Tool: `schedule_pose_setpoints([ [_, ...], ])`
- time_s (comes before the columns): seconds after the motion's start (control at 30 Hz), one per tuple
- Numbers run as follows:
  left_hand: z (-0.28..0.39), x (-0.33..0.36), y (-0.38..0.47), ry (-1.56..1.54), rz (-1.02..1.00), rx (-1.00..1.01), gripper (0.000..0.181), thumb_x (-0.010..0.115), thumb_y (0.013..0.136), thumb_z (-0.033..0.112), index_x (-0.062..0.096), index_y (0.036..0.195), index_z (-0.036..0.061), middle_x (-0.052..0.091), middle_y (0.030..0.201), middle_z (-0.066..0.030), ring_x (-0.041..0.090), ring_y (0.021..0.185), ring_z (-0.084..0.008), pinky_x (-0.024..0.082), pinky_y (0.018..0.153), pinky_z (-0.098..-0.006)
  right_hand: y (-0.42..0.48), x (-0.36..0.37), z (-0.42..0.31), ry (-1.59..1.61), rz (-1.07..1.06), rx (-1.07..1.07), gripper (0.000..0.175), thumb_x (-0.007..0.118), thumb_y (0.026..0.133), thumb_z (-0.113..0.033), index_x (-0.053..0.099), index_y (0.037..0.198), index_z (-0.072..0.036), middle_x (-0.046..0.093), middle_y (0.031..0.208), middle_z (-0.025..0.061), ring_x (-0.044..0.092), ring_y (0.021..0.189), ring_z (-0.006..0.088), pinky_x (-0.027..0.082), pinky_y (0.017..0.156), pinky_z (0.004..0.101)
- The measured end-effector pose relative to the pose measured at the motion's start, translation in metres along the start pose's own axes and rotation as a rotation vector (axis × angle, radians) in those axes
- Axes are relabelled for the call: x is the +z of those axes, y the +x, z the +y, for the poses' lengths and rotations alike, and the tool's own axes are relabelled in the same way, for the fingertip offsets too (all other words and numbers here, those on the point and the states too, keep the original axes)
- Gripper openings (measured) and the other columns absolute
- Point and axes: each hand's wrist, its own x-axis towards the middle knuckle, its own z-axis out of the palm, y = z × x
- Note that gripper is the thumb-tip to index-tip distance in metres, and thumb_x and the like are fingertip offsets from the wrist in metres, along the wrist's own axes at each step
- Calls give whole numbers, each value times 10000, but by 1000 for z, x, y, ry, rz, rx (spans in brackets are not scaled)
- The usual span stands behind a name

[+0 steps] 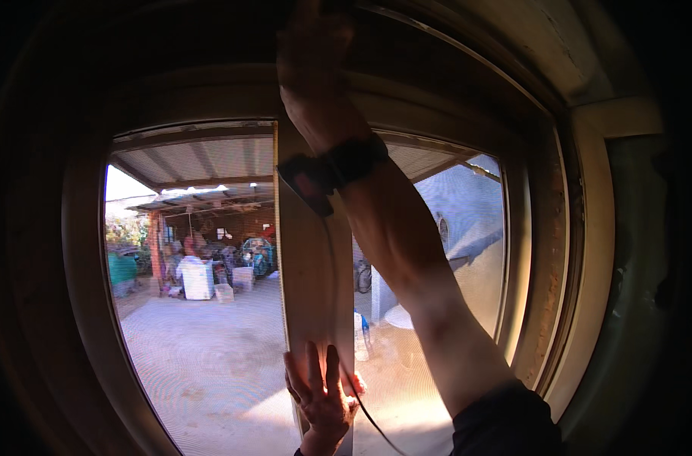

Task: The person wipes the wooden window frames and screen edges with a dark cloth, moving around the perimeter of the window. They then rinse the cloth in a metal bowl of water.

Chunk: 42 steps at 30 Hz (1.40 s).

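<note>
My left hand [323, 399] lies against the lower part of a vertical window mullion [314, 268], fingers spread and pointing up, with the thumb by its right edge. From the lower right my right arm crosses in front of the window, and my right hand [314, 51] is raised at the dark top of the frame. Shadow hides its fingers and anything they may touch. On the right wrist sits a strapped black device [309, 179]. A thin black cable [374, 422] hangs from near it, passing close to my left thumb.
Fine mesh screens [203, 342] fill the openings either side of the mullion. At the right is a wooden frame [594, 256]. Outside are a paved yard, a roofed shelter [209, 196] with stored goods, a white bin-like container [196, 278] and a round white table [400, 317].
</note>
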Motion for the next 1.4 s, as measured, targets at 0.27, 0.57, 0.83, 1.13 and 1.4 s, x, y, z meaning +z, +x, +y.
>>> schedule_pose_setpoints([
  [0.27,2,-2,2,-58,17,18,1243,990,621,205,417,1718,87,266,1815,-269,230,1619,-637,275,1279,-742,-31,200,26,-302,73,-387,636,594,1120,-391,465,1713,-199,615,1641,94,615,1464,318,496,1211,539],
  [0.57,-1,5,2,-16,75,23,1147,956,636,228,504,1680,82,307,1804,-245,241,1615,-625,317,1253,-740,-14,164,53,1674,-211,-56,635,656,1096,-201,473,1704,-216,692,1337,209,699,1162,303,615,968,445],
  [0.83,-1,0,0,-49,-1,-6,1219,1000,594,246,495,1695,109,290,1823,-225,247,1631,-587,307,1258,-716,41,129,99,1558,352,-70,557,838,964,-252,692,1498,-189,741,1190,199,775,1004,343,648,724,403],
  [1.13,-7,12,-1,-7,84,38,1136,989,639,305,538,1667,131,354,1793,-207,294,1598,-607,333,1239,-699,126,58,97,1914,656,-98,463,817,1027,-372,732,1359,-60,781,1089,136,768,884,312,642,762,410],
  [1.4,-10,11,-3,40,76,30,725,734,929,381,622,1607,148,516,1690,-174,446,1509,-595,453,1194,-657,148,22,68,1888,621,-82,358,719,1042,-357,619,1299,-129,659,933,103,677,759,270,538,667,435],
])
